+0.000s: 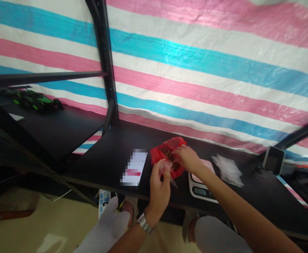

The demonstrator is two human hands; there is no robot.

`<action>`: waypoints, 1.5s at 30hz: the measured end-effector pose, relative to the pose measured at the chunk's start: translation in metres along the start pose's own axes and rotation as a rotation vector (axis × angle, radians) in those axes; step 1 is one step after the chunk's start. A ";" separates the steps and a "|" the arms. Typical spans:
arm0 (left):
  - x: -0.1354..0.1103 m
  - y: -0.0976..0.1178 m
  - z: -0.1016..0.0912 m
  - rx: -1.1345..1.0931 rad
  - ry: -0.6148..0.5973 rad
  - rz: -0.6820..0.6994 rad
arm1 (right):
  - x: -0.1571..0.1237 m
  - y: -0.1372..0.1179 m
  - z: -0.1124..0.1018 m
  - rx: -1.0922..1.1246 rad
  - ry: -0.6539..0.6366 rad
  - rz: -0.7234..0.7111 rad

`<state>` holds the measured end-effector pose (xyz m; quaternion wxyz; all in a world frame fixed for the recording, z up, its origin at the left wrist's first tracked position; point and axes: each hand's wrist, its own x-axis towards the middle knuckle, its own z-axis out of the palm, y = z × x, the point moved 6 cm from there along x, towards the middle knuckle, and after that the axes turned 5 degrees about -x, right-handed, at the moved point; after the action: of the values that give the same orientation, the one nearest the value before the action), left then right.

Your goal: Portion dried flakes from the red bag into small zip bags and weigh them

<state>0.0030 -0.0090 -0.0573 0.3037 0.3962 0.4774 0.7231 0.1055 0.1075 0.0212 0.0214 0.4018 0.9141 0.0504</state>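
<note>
My left hand (160, 184) pinches a small clear plastic bag (173, 182) between thumb and fingers, close to the near side of a red plastic bag (158, 154). The red bag lies open on the black table, with small brown pieces (167, 153) inside. Over its right side, my right hand (187, 158) reaches in with fingers curled down among the pieces; the fingertips are partly hidden, and what they grip cannot be made out. Partly under my right forearm sits a kitchen scale (195, 186) with a pinkish top and a small display.
Several clear plastic bags (228, 170) lie piled right of the scale. A small dark-screened device (274, 160) stands farther right. Left of the red bag lies a phone-like lit screen (135, 170), partly pixelated. A black shelf post (106, 63) rises behind; a green toy car (38, 101) rests at left.
</note>
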 end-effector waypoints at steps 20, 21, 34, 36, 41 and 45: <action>0.025 0.006 -0.009 -0.031 0.075 -0.025 | -0.010 0.010 0.000 0.034 -0.007 0.029; 0.025 0.005 -0.008 -0.030 0.059 -0.029 | -0.008 0.008 0.002 0.045 -0.019 0.015; 0.034 0.008 -0.006 -0.138 0.099 -0.005 | -0.004 0.001 0.018 0.587 -0.028 0.000; 0.035 0.009 -0.007 -0.143 0.111 0.012 | -0.007 0.007 0.021 0.753 -0.007 0.059; 0.038 0.004 -0.009 0.007 0.017 0.017 | -0.019 0.023 0.005 0.862 0.128 0.086; 0.038 0.007 -0.007 0.136 -0.081 0.096 | -0.032 0.024 -0.030 0.754 0.266 0.049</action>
<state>-0.0222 0.0164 -0.0419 0.2601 0.4673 0.4932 0.6861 0.1426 0.0976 0.0537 -0.2474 0.3933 0.8533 -0.2366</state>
